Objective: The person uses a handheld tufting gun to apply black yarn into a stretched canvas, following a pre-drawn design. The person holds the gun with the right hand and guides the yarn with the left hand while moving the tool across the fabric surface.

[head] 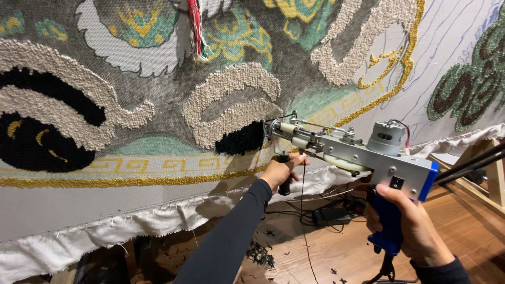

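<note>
Against stretched cloth: left hand fisted round tufting gun front grip, right hand wrapped round blue handle.

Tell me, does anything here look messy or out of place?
Mostly tidy, with two untidy spots. Dark yarn clippings lie scattered on the wooden floor below the cloth. The cloth's white bottom edge hangs frayed and rumpled. The tufting gun, held in the left hand and right hand, looks normal.

Two bare hands, no gloves/rings: left hand w/ long dark grey sleeve; right hand w/ matching dark cuff.
</note>
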